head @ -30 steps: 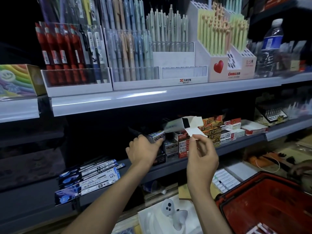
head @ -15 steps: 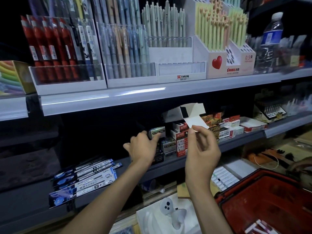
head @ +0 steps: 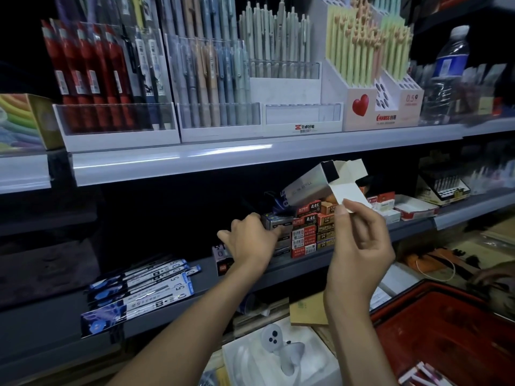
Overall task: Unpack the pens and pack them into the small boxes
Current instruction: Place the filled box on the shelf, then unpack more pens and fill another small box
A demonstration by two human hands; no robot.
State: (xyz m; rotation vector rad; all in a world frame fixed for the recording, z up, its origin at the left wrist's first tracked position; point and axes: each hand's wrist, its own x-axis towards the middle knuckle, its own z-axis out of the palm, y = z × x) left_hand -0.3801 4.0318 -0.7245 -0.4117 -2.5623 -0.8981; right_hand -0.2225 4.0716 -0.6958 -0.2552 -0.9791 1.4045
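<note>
My right hand (head: 359, 246) pinches the white flap of an opened silver refill box (head: 309, 186), which tilts up under the upper shelf with its open end toward me. My left hand (head: 250, 242) rests on the middle shelf, its fingers closed around a small grey box (head: 277, 221) at the left of a stack of red and orange small boxes (head: 309, 232). Packs of pens in blue wrappers (head: 139, 291) lie on the same shelf further left.
Pen display racks (head: 211, 79) and a water bottle (head: 448, 68) fill the upper shelf. A red shopping basket (head: 451, 330) sits at the lower right with a few pens in it. A white controller (head: 281, 349) lies on a white box below.
The silver box has tipped a little higher in my right hand. My left hand has pushed the small grey box down onto the stack on the shelf.
</note>
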